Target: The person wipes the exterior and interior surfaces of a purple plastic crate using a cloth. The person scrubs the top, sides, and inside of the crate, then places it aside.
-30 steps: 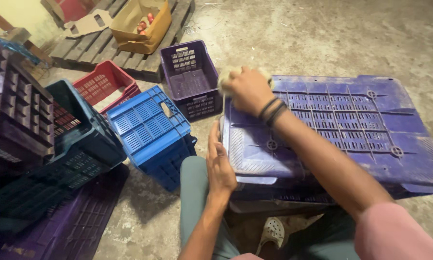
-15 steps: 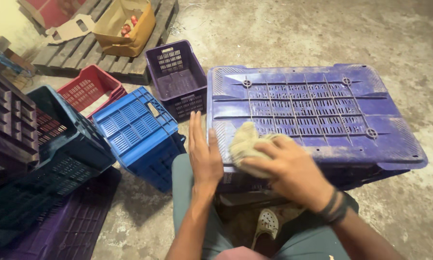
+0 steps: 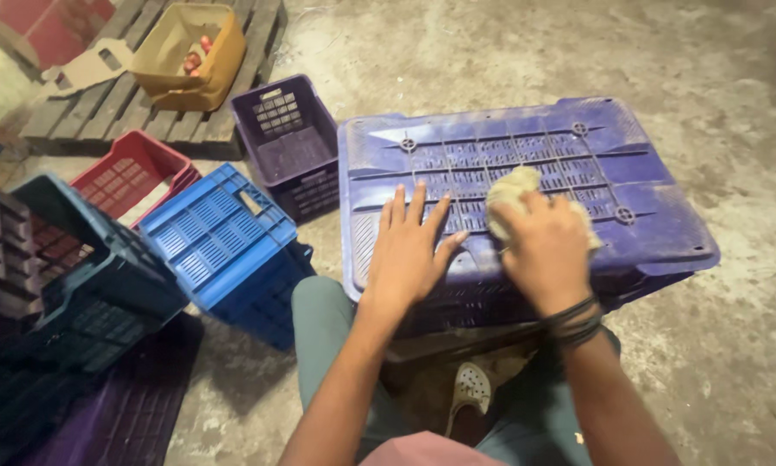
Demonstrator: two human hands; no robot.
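the person has a big purple crate (image 3: 647, 216) flipped upside down across their lap, its slatted bottom facing up. the left hand (image 3: 409, 250) lies flat on the near left part of that bottom, fingers spread wide and gripping nothing, just pressing down. the right hand (image 3: 543, 246) is closed around a pale wadded cloth (image 3: 513, 188), holding it against the crate's slats around the middle, toward the near edge. dark bands sit on that wrist.

on the concrete floor (image 3: 733, 362) to the left there's a blue crate (image 3: 219, 237) upside down, touching the person's knee. behind it a small dark purple crate (image 3: 289, 142) stands upright just beside the big one's far left corner, and a red crate (image 3: 129, 173) sits next to the blue one. a tan tub (image 3: 181, 56) rests on a wooden pallet (image 3: 103, 112) at the far left.
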